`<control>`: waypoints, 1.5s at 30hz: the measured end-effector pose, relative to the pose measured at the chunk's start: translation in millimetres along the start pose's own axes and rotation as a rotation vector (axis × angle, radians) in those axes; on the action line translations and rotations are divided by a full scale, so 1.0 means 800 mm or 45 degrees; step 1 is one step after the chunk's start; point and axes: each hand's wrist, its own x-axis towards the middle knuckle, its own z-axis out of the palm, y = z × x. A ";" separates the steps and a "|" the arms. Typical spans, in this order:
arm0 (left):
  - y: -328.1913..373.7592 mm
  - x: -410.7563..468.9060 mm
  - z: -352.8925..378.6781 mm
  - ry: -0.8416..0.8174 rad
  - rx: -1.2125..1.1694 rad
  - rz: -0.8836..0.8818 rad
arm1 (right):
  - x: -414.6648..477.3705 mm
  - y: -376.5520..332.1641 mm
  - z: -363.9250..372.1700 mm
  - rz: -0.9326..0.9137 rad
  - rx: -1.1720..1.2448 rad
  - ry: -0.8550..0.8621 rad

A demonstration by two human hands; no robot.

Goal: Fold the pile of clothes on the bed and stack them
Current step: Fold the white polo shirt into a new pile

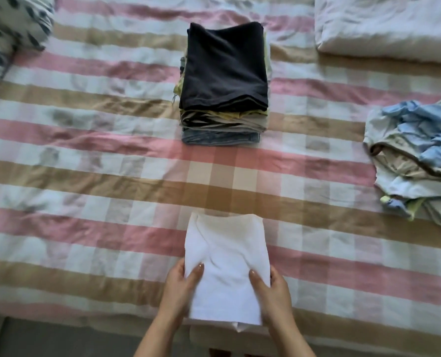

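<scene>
A folded white garment lies near the front edge of the bed. My left hand grips its left edge, thumb on top. My right hand grips its right edge the same way. Farther back in the middle stands a stack of folded clothes with a black piece on top and denim at the bottom. At the right lies an unfolded pile of clothes, light blue and beige.
The bed has a pink, tan and white checked cover. A white folded duvet lies at the back right. A spotted pillow sits at the back left. The floor shows below the bed's front edge.
</scene>
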 end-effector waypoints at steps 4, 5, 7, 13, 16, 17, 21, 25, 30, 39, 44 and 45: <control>0.051 -0.013 0.018 -0.049 -0.170 0.039 | -0.004 -0.048 -0.027 -0.073 0.010 0.003; 0.068 -0.014 0.027 -0.083 -0.184 0.062 | -0.002 -0.063 -0.037 -0.089 0.022 0.014; 0.109 -0.008 0.055 -0.164 -0.189 0.107 | 0.014 -0.097 -0.062 -0.131 0.066 0.088; 0.230 0.061 0.172 -0.349 -0.067 0.230 | 0.112 -0.199 -0.141 -0.318 0.044 0.282; 0.285 0.123 0.237 -0.383 -0.046 0.330 | 0.191 -0.251 -0.173 -0.443 0.045 0.325; 0.299 0.146 0.257 -0.390 -0.056 0.372 | 0.220 -0.266 -0.181 -0.470 0.037 0.331; 0.340 0.248 0.316 -0.382 -0.066 0.491 | 0.331 -0.316 -0.203 -0.566 0.026 0.317; 0.352 0.329 0.356 -0.325 -0.067 0.536 | 0.415 -0.335 -0.212 -0.618 0.029 0.320; 0.330 0.364 0.372 -0.181 0.042 0.407 | 0.460 -0.317 -0.219 -0.474 -0.064 0.343; 0.270 0.271 0.357 -0.200 0.061 0.105 | 0.378 -0.257 -0.238 -0.199 -0.154 0.260; 0.252 0.184 0.435 -0.472 0.406 0.404 | 0.305 -0.224 -0.301 -0.307 -0.223 0.442; 0.255 0.169 0.458 -0.553 0.451 0.455 | 0.293 -0.220 -0.319 -0.355 -0.233 0.529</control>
